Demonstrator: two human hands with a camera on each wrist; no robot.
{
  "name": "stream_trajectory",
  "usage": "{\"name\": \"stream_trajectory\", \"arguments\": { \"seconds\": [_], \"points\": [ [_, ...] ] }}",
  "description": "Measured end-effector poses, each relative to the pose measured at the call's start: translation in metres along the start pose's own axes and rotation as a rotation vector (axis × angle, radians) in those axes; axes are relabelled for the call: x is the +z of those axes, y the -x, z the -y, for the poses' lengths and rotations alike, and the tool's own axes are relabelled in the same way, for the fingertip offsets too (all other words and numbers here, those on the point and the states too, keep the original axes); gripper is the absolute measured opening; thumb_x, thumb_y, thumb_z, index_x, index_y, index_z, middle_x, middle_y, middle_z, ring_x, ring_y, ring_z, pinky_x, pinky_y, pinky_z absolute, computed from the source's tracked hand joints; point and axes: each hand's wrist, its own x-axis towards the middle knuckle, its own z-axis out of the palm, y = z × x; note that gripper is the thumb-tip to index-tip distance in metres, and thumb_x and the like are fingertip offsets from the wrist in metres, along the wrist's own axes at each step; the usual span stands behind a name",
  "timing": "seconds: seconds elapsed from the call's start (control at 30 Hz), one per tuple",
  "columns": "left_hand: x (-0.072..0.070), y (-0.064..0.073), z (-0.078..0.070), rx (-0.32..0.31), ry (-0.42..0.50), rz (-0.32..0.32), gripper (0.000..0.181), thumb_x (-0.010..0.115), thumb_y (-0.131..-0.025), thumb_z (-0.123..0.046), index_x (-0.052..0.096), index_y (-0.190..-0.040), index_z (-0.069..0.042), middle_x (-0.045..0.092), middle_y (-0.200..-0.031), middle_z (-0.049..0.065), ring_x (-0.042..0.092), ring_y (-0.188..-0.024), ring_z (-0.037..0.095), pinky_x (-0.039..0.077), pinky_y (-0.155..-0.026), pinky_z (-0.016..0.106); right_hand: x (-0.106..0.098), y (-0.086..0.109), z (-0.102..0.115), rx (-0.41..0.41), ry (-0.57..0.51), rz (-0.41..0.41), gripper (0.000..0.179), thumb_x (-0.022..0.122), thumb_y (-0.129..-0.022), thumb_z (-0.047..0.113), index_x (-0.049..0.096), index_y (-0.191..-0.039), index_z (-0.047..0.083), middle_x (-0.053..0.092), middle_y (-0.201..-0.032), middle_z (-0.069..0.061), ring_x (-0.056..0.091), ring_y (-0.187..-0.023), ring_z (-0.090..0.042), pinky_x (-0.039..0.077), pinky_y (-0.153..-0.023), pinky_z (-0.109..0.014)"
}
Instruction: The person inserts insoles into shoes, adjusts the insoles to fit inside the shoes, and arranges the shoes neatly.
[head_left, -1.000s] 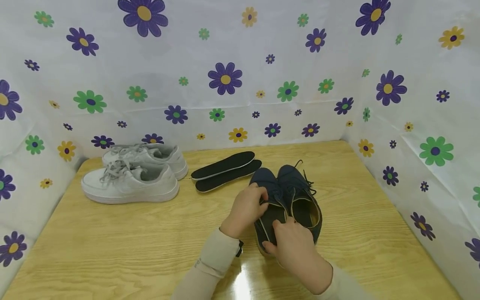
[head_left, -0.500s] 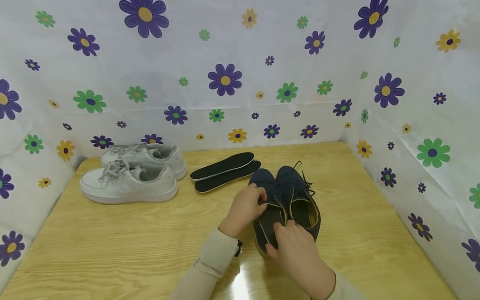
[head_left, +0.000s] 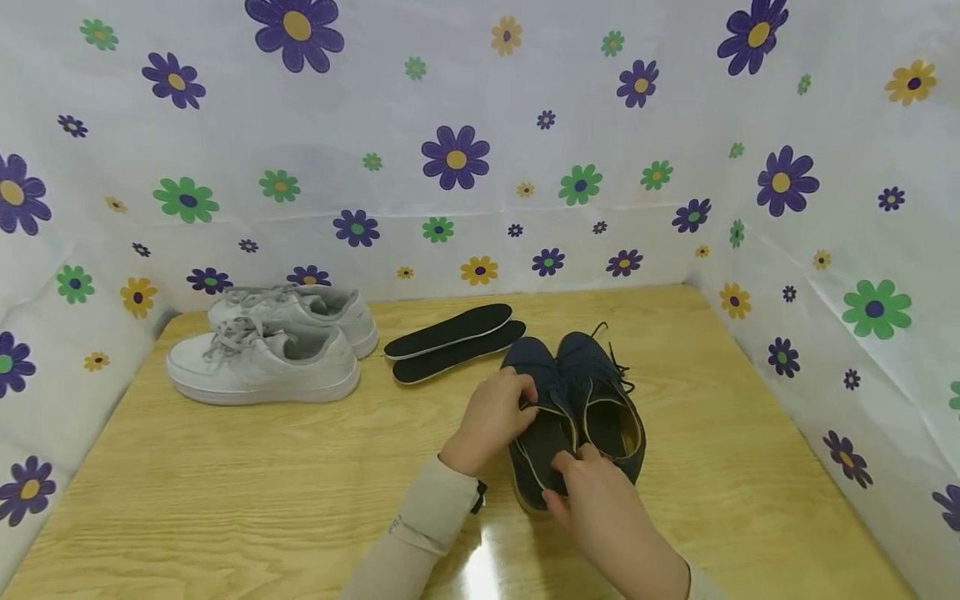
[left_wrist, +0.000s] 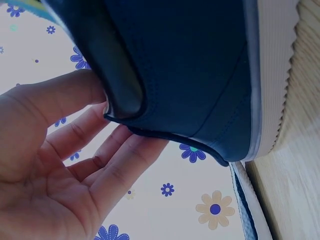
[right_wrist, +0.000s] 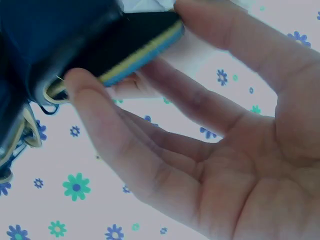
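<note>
A pair of dark blue lace-up shoes stands side by side, toes away from me; the left shoe (head_left: 531, 360) is the one both hands are on. With my left hand (head_left: 489, 415) I grip its upper at the front of the opening, fingers on the edge in the left wrist view. My right hand (head_left: 603, 504) pinches a dark insole (right_wrist: 137, 42) with a yellow and blue edge between thumb and fingers. The insole's front part lies inside the shoe; its near end is raised. The right shoe (head_left: 628, 417) touches the left one.
Two loose black insoles (head_left: 457, 333) lie overlapping behind the hands. A pair of white sneakers (head_left: 262, 367) sits at the back left of the wooden table (head_left: 262, 483). Flower-patterned white cloth (head_left: 375, 108) encloses the back and sides.
My right hand has drawn slightly toward me and to the right, holding the insole's near end. The left hand keeps its grip on the shoe in about the same place.
</note>
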Motion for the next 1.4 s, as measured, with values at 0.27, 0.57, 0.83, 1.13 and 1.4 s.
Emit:
{"name": "stream_trajectory", "arguments": {
  "seconds": [0.27,0.57,0.83,1.13,1.4],
  "points": [
    [0.000,-0.001,-0.002,-0.009,0.006,0.023,0.010,0.076,-0.082,-0.012,0.066,-0.081,-0.008,0.054,-0.079,0.004,0.051,-0.066,0.018,0.043,-0.060,0.029,0.009,-0.012,-0.004,-0.084,-0.067,-0.113,0.009,0.079,-0.077,0.008,0.072,-0.081,0.003,0.059,-0.077,-0.006,0.059,-0.067,-0.022,0.052,-0.062,-0.034],
    [0.002,-0.002,-0.003,-0.002,0.009,0.010,0.009,0.076,-0.081,-0.010,0.067,-0.081,-0.008,0.055,-0.078,0.005,0.052,-0.067,0.019,0.043,-0.060,0.029,0.023,-0.031,-0.012,-0.199,-0.007,-0.220,0.009,0.082,-0.072,0.005,0.072,-0.070,0.004,0.058,-0.069,-0.003,0.055,-0.064,-0.020,0.047,-0.064,-0.033],
    [0.003,-0.003,-0.002,-0.016,0.000,0.014,0.009,0.076,-0.082,-0.011,0.067,-0.081,-0.009,0.054,-0.078,0.003,0.050,-0.066,0.017,0.043,-0.060,0.028,0.022,-0.034,-0.019,-0.236,-0.072,-0.095,0.014,0.076,-0.080,0.007,0.070,-0.069,0.001,0.056,-0.073,-0.005,0.053,-0.067,-0.021,0.047,-0.064,-0.032],
    [0.001,-0.001,-0.001,-0.007,-0.004,0.008,0.009,0.076,-0.082,-0.011,0.067,-0.082,-0.009,0.055,-0.079,0.004,0.052,-0.067,0.019,0.044,-0.060,0.029,0.028,-0.031,-0.024,-0.216,-0.146,0.113,0.039,0.057,-0.097,0.026,0.056,-0.063,0.008,0.051,-0.077,-0.005,0.046,-0.068,-0.016,0.044,-0.063,-0.032],
    [0.002,-0.002,0.000,-0.014,0.006,0.014,0.009,0.076,-0.082,-0.011,0.067,-0.081,-0.008,0.055,-0.080,0.005,0.053,-0.068,0.019,0.045,-0.061,0.030,0.029,-0.035,-0.023,-0.223,-0.068,0.183,0.044,0.064,-0.092,0.034,0.051,-0.059,0.009,0.048,-0.067,-0.003,0.049,-0.065,-0.019,0.044,-0.060,-0.034]
  ]
}}
